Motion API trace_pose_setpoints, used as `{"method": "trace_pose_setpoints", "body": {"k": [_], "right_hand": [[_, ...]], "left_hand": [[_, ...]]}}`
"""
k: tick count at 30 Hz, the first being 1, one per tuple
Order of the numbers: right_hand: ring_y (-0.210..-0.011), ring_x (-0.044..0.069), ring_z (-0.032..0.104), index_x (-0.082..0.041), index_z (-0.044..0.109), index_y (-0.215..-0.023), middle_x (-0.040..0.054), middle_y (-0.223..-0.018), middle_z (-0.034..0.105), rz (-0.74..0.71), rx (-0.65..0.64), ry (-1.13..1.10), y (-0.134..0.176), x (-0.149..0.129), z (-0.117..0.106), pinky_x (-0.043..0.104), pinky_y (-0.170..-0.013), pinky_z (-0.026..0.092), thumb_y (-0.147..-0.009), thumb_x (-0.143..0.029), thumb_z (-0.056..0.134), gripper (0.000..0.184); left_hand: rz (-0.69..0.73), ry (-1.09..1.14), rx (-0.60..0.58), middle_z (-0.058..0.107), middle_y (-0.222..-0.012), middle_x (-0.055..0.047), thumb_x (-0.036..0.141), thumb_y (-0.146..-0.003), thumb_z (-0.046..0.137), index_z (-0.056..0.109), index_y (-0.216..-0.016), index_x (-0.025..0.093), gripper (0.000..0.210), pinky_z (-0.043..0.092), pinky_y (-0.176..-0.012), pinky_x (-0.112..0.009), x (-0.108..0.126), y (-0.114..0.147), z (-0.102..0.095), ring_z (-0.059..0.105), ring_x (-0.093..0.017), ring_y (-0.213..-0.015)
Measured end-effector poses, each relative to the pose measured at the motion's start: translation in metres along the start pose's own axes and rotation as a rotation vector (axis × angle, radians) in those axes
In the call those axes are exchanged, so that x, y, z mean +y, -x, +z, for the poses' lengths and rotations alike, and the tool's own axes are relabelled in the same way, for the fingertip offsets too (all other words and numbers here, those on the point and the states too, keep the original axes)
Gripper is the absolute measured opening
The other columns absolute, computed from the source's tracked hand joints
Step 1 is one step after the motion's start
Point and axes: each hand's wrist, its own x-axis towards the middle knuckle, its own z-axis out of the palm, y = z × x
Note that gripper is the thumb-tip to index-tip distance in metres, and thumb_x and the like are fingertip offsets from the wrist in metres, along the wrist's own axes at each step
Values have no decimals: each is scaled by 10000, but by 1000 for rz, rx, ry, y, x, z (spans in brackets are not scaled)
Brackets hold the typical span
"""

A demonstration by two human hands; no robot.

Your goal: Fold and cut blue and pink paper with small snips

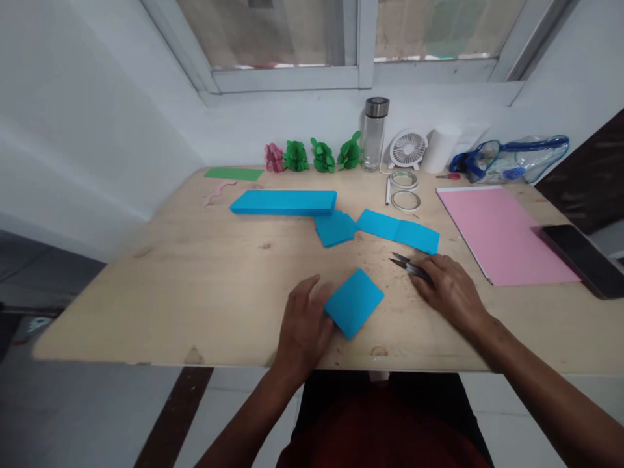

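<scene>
One window [366,39] stands above the pale wooden table [195,286], left fingers [303,287] spread, right fingers [433,265] closed round snips [412,267].

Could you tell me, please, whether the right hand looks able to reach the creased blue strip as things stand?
Probably yes: the creased blue strip lies just beyond the right hand, with nothing standing between them. The scissors in that hand may hinder a clean pinch, though.

Right of the paper square [354,303] are the thread snips [413,268]; behind it on the bench [219,299], the paper stack [336,229], then, farther back, the water bottle [374,140].
</scene>
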Motion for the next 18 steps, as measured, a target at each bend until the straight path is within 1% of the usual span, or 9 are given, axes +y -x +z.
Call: {"method": "trace_pose_setpoints", "body": {"k": [2,4,6,7,10,12,14,16,18], "right_hand": [[-913,297,570,-169,619,-1086,143,-1001,647,16,-22,36,4,3,1,399,-730,441,-895,-322,466,289],[-895,294,571,-175,614,-1096,140,-983,645,24,-36,68,3,5,2,393,-723,439,-901,-318,452,292],[-871,286,574,-190,615,-1098,131,-954,646,30,-45,84,0,6,2,383,-707,436,-907,-303,433,288],[-865,282,576,-198,618,-1094,127,-944,647,34,-50,80,-1,6,1,377,-696,435,-906,-296,428,285],[-862,273,587,-211,626,-1070,111,-938,650,84,-80,22,-7,8,2,347,-652,428,-867,-288,472,266],[-825,257,598,-221,634,-1034,88,-914,652,154,-112,-29,-10,10,2,322,-614,415,-824,-283,515,249],[-781,238,604,-230,639,-980,67,-877,653,222,-136,-75,-12,12,3,303,-589,400,-800,-280,530,216],[-756,229,604,-227,635,-918,65,-851,649,254,-143,-109,-13,11,4,296,-581,389,-811,-286,506,177],[-743,228,598,-219,623,-884,74,-844,647,266,-121,-158,-12,9,3,297,-581,382,-833,-303,472,180]], "left_hand": [[183,-79,25,542,-1271,-136,111,-812,517,519,-1226,209,425,390,-995,-488,-3,-2,0,430,-308,-1244],[342,-102,7,590,-1227,-116,86,-831,512,558,-1186,236,388,393,-992,-486,-6,-6,0,458,-292,-1231],[463,-61,-56,601,-1235,-103,94,-856,508,588,-1147,258,343,404,-986,-483,-8,-10,1,469,-275,-1239],[495,-23,-105,602,-1243,-98,109,-868,505,605,-1118,260,309,405,-989,-488,-8,-13,1,466,-271,-1250],[475,120,-271,652,-1166,-77,149,-891,479,649,-1005,253,230,408,-993,-495,-7,-21,2,494,-253,-1238],[425,188,-312,689,-1063,-74,161,-892,475,662,-945,246,213,411,-985,-489,-4,-27,2,542,-247,-1185],[369,182,-257,703,-968,-76,168,-888,476,666,-908,241,205,406,-971,-481,-1,-33,2,579,-248,-1125],[308,104,-177,696,-905,-84,199,-886,486,666,-891,234,184,399,-947,-475,3,-38,2,596,-257,-1073],[276,15,-126,681,-869,-93,239,-887,493,663,-901,224,171,398,-914,-471,7,-41,3,601,-264,-1024]]}}
